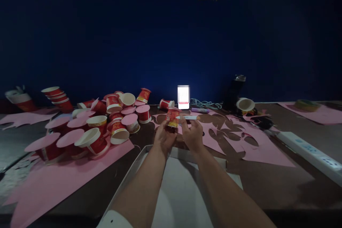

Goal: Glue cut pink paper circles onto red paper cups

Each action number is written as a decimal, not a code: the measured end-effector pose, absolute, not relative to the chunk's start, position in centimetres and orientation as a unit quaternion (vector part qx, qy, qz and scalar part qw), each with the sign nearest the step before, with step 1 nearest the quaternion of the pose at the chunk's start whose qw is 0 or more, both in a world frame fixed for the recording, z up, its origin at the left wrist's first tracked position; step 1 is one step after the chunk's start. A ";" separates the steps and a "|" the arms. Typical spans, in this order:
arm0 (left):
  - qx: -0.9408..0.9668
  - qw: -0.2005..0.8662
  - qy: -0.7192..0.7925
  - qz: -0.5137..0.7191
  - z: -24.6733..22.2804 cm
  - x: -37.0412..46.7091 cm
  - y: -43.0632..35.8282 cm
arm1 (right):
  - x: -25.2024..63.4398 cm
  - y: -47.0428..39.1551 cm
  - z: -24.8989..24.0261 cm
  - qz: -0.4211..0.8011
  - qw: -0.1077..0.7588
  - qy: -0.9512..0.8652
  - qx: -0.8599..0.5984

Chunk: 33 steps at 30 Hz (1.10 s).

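Observation:
In front of me, above the far edge of a shallow white box, my left hand is closed around a small red paper cup with a yellow band at its lower end. My right hand grips a white marker with an orange end, lying nearly level. The marker's left end is close to the cup's side; whether it touches, I cannot tell. Beneath and behind my hands are pink paper sheets with round holes cut out. A purple marker lies just beyond.
Many red paper cups crowd the left, several bearing pink paper discs. A lit phone stands at the back, beside a coiled cable. Rightward are a dark bottle, a tipped cup and a white power strip.

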State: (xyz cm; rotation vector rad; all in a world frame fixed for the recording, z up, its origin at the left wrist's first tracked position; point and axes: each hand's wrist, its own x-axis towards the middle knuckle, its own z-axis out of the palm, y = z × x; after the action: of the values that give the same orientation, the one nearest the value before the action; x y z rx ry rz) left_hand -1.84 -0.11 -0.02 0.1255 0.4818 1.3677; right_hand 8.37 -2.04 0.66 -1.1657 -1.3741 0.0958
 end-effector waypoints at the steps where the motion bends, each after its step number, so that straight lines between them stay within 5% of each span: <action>1: 0.056 0.745 0.220 0.627 0.0 -1.8 -0.1 | 8.4 -2.0 0.6 0.041 0.617 -0.596 -0.512; 33: 0.067 0.755 0.219 0.615 0.2 -2.0 -0.3 | 8.2 -2.4 1.1 0.050 0.642 -0.582 -0.496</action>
State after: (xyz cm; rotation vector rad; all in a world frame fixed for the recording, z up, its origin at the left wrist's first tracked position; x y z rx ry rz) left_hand -1.99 -0.33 0.24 0.1462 0.4774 1.3410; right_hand 8.23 -2.44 1.06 -1.1297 -1.3271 0.1141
